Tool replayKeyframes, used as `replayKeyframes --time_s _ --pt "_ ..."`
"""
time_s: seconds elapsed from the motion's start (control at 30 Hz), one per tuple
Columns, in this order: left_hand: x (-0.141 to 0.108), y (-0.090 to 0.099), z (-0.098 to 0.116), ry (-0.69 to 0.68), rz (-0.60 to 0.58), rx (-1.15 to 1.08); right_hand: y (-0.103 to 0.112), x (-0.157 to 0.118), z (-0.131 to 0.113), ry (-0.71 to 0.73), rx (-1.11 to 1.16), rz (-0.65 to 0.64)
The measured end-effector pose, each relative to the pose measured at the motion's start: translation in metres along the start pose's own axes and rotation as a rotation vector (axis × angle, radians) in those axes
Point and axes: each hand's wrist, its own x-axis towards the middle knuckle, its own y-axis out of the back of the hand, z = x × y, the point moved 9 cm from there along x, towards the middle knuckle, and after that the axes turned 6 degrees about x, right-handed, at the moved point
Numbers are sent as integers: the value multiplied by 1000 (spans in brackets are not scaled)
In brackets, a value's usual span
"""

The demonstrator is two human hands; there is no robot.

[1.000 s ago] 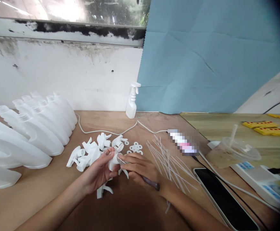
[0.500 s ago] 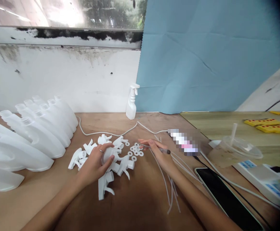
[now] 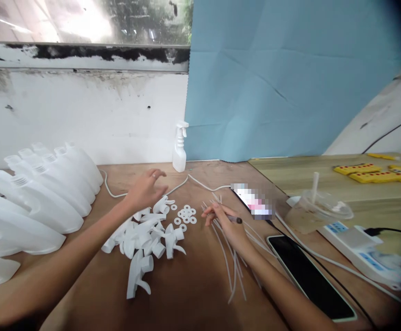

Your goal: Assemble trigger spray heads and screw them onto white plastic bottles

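Observation:
My left hand (image 3: 147, 189), a ring on one finger, is raised above the far side of a pile of white trigger spray heads (image 3: 141, 236). Its fingers are apart and hold nothing. My right hand (image 3: 224, 218) is closed around a pen (image 3: 234, 219), whose dark end sticks out to the right. Under and around that hand lie thin translucent tubes (image 3: 234, 271), and its fingertips are close to their far ends. Between the two hands is a small cluster of white ring washers (image 3: 185, 214).
White bottles (image 3: 48, 193) without tops stand in rows at the left. An assembled spray bottle (image 3: 179, 149) stands against the wall. To the right are a lit phone (image 3: 253, 202), a dark phone (image 3: 310, 276), a plastic cup (image 3: 315, 214), a power strip (image 3: 362, 253) and cables.
My left hand has lifted off the spray heads and moved toward the wall, opening. My right hand keeps the pen and has shifted over the tube ends. The view has turned slightly right.

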Motion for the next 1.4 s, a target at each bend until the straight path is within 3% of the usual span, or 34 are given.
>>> replayKeyframes --time_s 0.1,0.17,0.3,0.4,0.5,0.6,0.7,0.8,0.9,1.0,1.1,1.17,1.2,1.27,1.33,1.4 --pt "67 -24 -12 36 -11 73 -2 -1 0 17 -18 -10" --pt "106 -43 -22 143 -68 133 1 -1 4 7 -11 6" --pt "154 -83 -26 288 -239 201 6 2 12 -5 2 31" --pt "164 -108 -31 417 -350 192 8 2 14 -9 24 37" --pt "164 -118 -36 471 -320 144 7 2 13 -14 37 36" --pt "159 -110 -39 444 -244 134 6 2 13 -34 70 32" --pt "150 -84 -36 390 -116 117 8 2 12 -55 115 46" --pt "128 -47 -6 194 0 10 17 3 6 -35 97 88" --pt "78 -12 49 -51 -60 -247 23 6 -2 -33 202 87" --pt "6 14 97 -63 -245 -649 12 1 -10 -116 388 -12" --pt "-70 12 138 -1 -630 -920 -12 -25 -22 -197 439 -138" --pt "-108 13 157 -68 -746 -953 -31 -49 -28 -266 484 -199" --pt "-121 13 159 -71 -735 -965 -38 -60 -30 -297 515 -192" --pt "-136 12 151 -2 -573 -971 -43 -77 -28 -339 533 -95" --pt "-151 13 135 85 -338 -901 -34 -87 -23 -328 545 124" --pt "-170 11 127 124 -208 -765 -21 -95 -17 -294 547 339"
